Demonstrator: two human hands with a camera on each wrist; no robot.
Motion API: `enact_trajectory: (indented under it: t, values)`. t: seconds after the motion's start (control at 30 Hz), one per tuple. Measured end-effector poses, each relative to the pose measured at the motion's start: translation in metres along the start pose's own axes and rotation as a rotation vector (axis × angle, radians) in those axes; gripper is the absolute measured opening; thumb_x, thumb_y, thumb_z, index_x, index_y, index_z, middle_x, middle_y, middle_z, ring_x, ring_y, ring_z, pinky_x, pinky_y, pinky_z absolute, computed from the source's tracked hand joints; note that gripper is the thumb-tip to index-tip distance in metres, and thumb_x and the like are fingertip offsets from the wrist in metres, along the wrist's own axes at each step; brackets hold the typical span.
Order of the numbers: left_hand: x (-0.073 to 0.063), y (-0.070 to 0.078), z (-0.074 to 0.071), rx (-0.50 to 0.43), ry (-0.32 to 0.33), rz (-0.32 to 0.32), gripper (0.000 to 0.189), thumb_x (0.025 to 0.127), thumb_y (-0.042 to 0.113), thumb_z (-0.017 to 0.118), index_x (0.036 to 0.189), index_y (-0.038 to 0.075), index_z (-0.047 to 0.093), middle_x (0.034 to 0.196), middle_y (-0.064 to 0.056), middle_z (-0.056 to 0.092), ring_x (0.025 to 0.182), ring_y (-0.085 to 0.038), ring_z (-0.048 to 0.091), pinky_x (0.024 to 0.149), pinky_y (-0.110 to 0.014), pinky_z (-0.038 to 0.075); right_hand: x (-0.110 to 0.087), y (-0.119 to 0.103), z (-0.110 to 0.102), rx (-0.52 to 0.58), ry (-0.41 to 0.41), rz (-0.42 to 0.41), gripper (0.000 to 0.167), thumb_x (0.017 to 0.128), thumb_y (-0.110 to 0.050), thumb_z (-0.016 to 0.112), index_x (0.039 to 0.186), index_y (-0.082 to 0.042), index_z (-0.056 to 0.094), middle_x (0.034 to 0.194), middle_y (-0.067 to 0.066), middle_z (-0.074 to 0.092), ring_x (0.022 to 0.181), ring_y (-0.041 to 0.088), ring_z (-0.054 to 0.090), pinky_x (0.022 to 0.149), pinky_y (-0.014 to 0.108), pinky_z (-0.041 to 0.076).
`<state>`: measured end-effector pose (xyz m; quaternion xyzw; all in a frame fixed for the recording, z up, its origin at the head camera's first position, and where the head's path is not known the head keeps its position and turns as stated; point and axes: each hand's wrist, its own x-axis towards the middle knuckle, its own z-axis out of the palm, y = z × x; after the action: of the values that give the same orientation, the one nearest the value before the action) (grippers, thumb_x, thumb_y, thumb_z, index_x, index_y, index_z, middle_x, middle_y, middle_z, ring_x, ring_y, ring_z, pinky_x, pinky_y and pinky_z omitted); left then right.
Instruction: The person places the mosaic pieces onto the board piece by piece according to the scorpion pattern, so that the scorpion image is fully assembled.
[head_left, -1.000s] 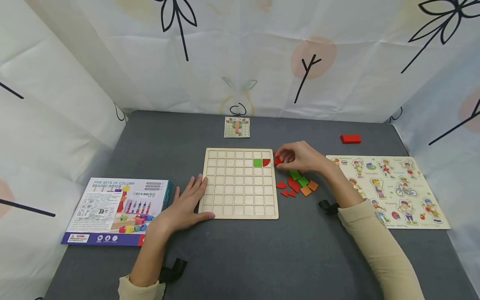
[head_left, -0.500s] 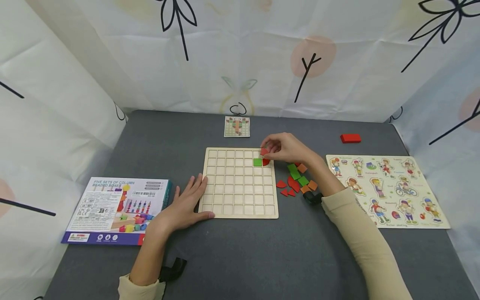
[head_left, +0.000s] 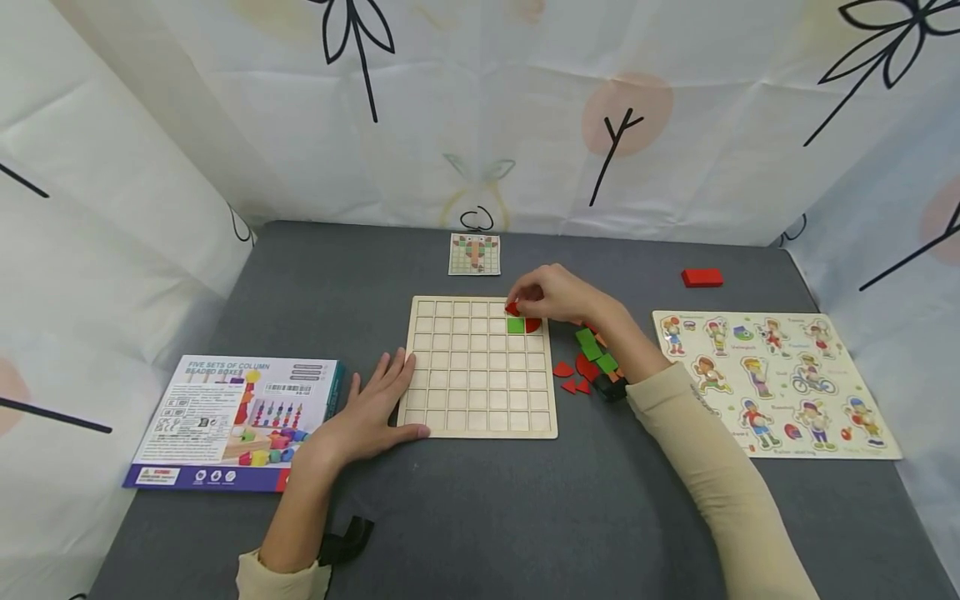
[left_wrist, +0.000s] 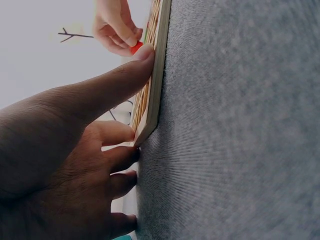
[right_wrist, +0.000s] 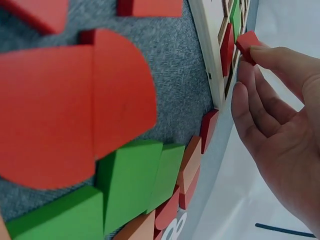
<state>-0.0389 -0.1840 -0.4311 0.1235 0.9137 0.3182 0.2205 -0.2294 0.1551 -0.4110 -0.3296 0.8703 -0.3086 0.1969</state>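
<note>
My right hand (head_left: 552, 292) pinches a small red piece (right_wrist: 246, 46) between thumb and fingers, over the top row of a wooden grid board (head_left: 477, 367). Just below it in the head view, a green square (head_left: 515, 325) and a red quarter-round piece (head_left: 532, 324) sit side by side in the grid. My left hand (head_left: 366, 408) lies spread at the board's left edge. In the left wrist view its thumb (left_wrist: 145, 54) touches the board's side, and its fingertips reach the corner and the table.
Loose red, green and orange pieces (head_left: 588, 367) lie right of the board. A printed card (head_left: 474, 254) is behind it. A box (head_left: 232, 425) stands left, a picture puzzle board (head_left: 780, 383) right, and a red block (head_left: 702, 277) at the back right.
My right hand has moved left from the loose pieces to the board's top row, carrying a red piece. My left hand has stayed in place.
</note>
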Motion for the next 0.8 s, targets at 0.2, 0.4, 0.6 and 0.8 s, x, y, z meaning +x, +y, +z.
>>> enact_trajectory:
  t: [0.2, 0.4, 0.6, 0.8]
  values:
    - [0.0001, 0.0003, 0.0001, 0.003, 0.001, 0.002, 0.110, 0.096, 0.041, 0.083, 0.174, 0.006, 0.014, 0.184, -0.019, 0.003, 0.171, -0.047, -0.003, 0.128, -0.081, -0.010, 0.0028, -0.0036, 0.0015, -0.057, 0.003, -0.012, 0.022, 0.106, -0.009, 0.065, 0.117, -0.005, 0.082, 0.113, 0.014, 0.081, 0.087, 0.019, 0.071, 0.082, 0.037, 0.057]
    - [0.0009, -0.0002, 0.0009, 0.008, 0.000, -0.004, 0.110, 0.096, 0.042, 0.083, 0.175, 0.006, 0.014, 0.184, -0.019, 0.003, 0.171, -0.047, -0.003, 0.128, -0.081, -0.010, 0.0039, -0.0060, 0.0043, -0.085, 0.029, -0.027, 0.020, 0.103, -0.005, 0.067, 0.116, -0.001, 0.083, 0.115, 0.018, 0.073, 0.103, 0.030, 0.073, 0.094, 0.045, 0.062]
    - [0.0007, -0.0005, 0.0015, 0.009, 0.002, -0.002, 0.110, 0.096, 0.041, 0.083, 0.174, 0.006, 0.014, 0.184, -0.020, 0.003, 0.171, -0.047, -0.003, 0.128, -0.081, -0.010, 0.0029, -0.0060, 0.0048, -0.081, 0.059, -0.018, 0.016, 0.100, -0.008, 0.076, 0.113, -0.002, 0.082, 0.108, 0.015, 0.083, 0.100, 0.029, 0.079, 0.093, 0.046, 0.064]
    - [0.0007, -0.0006, 0.0013, 0.013, 0.003, -0.001, 0.110, 0.096, 0.042, 0.082, 0.175, 0.006, 0.013, 0.184, -0.020, 0.003, 0.171, -0.047, -0.004, 0.128, -0.081, -0.010, 0.0000, -0.0032, 0.0051, -0.089, 0.074, -0.004, 0.013, 0.098, -0.008, 0.078, 0.110, -0.003, 0.083, 0.108, 0.014, 0.082, 0.098, 0.028, 0.079, 0.092, 0.046, 0.064]
